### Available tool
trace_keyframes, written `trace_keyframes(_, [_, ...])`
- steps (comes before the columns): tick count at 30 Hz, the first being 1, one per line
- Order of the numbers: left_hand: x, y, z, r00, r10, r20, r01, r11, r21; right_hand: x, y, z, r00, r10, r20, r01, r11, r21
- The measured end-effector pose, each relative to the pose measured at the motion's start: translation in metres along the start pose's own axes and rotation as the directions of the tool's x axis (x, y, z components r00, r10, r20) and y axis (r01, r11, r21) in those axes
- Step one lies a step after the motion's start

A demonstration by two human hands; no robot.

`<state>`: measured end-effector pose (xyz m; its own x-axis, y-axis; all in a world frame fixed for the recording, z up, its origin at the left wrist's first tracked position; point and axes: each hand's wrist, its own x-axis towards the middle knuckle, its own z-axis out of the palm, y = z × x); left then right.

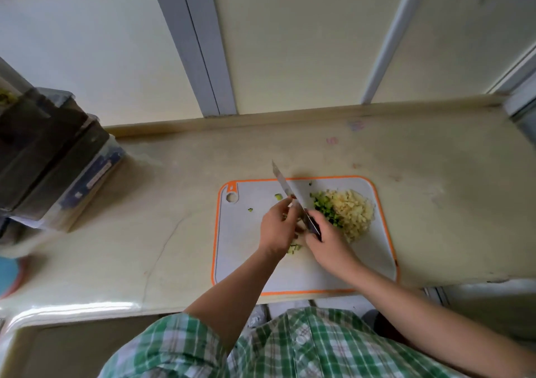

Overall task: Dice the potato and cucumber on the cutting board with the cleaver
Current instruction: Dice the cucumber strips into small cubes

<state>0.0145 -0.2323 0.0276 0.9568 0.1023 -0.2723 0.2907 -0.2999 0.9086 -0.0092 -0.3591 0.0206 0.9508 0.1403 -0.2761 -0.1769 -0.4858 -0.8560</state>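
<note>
A pale grey plastic cutting board with an orange rim (240, 261) lies on the beige stone countertop (145, 218), its hanging hole in the 10 o'clock corner. A steel cleaver with a dark handle (285, 185) stands over the middle of the board, its tip pointing to 11 o'clock. The right hand (327, 241) has its fingers wrapped tight round the handle. The left hand (278, 227) is just beside it at 9 o'clock, fingers bent and reaching up to the blade's left face; whether they pinch anything I cannot tell. At 2 o'clock on the board sits a heap of pale yellow diced potato (352, 212), with dark green diced cucumber (324, 209) touching its 9 o'clock side, close to the blade. A few loose cucumber bits (278, 196) lie toward 10 o'clock, and more show between the wrists. Dark stacked plastic boxes (43, 151) stand well apart at 9 o'clock on the counter. A green plaid shirt (290, 345) fills 6 o'clock.
</note>
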Motion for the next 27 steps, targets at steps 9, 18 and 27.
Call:
trace_keyframes(9, [0.024,-0.025,0.007,0.976,0.149,0.159,-0.218,0.635,0.741,-0.011,0.033,-0.045,0.970,0.208,-0.129,-0.173,0.954,0.245])
trace_keyframes(18, [0.051,-0.042,0.008,0.930,0.108,0.353,-0.335,0.646,0.686,-0.003,0.042,-0.051,0.948,0.303,-0.097,-0.260,0.914,0.312])
trace_keyframes(27, [0.031,-0.055,-0.018,0.952,0.306,0.028,-0.249,0.713,0.655,0.017,0.031,-0.034,0.970,0.242,0.005,-0.235,0.937,0.260])
